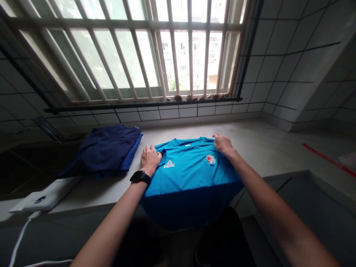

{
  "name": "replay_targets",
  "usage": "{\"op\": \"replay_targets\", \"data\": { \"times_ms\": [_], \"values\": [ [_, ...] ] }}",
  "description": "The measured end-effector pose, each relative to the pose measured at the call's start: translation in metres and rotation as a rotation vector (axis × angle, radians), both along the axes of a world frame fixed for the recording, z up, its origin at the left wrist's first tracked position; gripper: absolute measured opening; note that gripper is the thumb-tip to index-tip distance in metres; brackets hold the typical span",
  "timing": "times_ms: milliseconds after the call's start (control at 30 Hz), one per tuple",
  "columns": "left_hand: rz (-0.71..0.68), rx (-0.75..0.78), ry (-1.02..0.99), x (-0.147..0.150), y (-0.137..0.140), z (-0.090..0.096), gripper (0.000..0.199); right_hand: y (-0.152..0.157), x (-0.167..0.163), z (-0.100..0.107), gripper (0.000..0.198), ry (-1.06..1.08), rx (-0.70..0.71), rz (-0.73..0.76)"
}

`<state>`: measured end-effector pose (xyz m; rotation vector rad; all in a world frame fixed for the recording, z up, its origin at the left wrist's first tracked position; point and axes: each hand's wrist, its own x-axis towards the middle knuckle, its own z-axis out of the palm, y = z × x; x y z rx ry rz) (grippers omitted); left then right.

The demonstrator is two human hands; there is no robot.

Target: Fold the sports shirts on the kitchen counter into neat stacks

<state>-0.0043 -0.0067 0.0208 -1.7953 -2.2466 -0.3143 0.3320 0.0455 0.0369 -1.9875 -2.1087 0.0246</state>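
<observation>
A bright blue T-shirt (189,174) lies front side up on the counter, its collar toward the window and its lower part hanging over the front edge. It bears a white PEAK logo and a red and white badge. My left hand (150,159), with a black watch on the wrist, has its fingers curled on the shirt's left sleeve area. At the right shoulder, my right hand (222,143) pinches the cloth. Both hands' fingertips are partly hidden.
A pile of folded dark blue clothes (104,150) sits left, beside a dark sink (36,155). A white device (46,198) with a cable rests near the front edge. A red strip (328,158) lies on the right. Behind the counter (258,148) is a barred window (155,55).
</observation>
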Motion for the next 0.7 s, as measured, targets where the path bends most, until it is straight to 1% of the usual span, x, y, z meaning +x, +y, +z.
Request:
{"op": "replay_targets", "data": {
  "times_ms": [67,133,167,200,267,300,333,400,467,533,567,633,700],
  "values": [
    [-0.001,0.006,-0.018,-0.002,0.002,0.000,0.044,0.011,-0.006,-0.002,0.057,0.110,0.012,-0.033],
    [-0.032,-0.011,-0.022,-0.005,0.004,-0.001,0.043,0.020,-0.010,-0.004,0.062,0.273,-0.052,-0.067],
    [-0.056,-0.023,-0.023,-0.006,0.005,-0.001,0.041,0.023,-0.012,-0.005,0.058,0.375,-0.102,-0.079],
    [-0.083,-0.033,-0.023,-0.007,0.005,-0.002,0.041,0.025,-0.014,-0.005,0.049,0.481,-0.158,-0.085],
    [-0.127,-0.040,-0.021,-0.007,0.006,-0.002,0.042,0.025,-0.019,-0.006,0.027,0.652,-0.268,-0.079],
    [-0.142,-0.039,-0.021,-0.007,0.005,-0.002,0.043,0.024,-0.021,-0.006,0.018,0.698,-0.309,-0.070],
    [-0.149,-0.038,-0.025,-0.006,0.005,-0.002,0.044,0.021,-0.024,-0.005,0.014,0.729,-0.337,-0.058],
    [-0.154,-0.039,-0.038,-0.006,0.003,0.000,0.044,0.012,-0.026,-0.004,0.015,0.813,-0.381,-0.030],
    [-0.158,-0.058,-0.052,-0.008,0.002,0.004,0.041,0.001,-0.024,0.000,0.017,0.972,-0.459,0.011],
    [-0.169,-0.098,-0.055,-0.014,0.004,0.011,0.040,-0.009,-0.017,0.006,0.016,1.118,-0.581,0.080],
    [-0.182,-0.123,-0.059,-0.019,0.006,0.015,0.043,-0.014,-0.013,0.010,0.013,1.151,-0.656,0.120],
    [-0.219,-0.208,-0.090,-0.029,0.013,0.023,0.052,-0.022,-0.006,0.018,0.011,1.163,-0.818,0.200],
    [-0.260,-0.305,-0.149,-0.038,0.023,0.030,0.059,-0.027,-0.003,0.024,0.014,1.132,-0.947,0.246]
  ]
}}
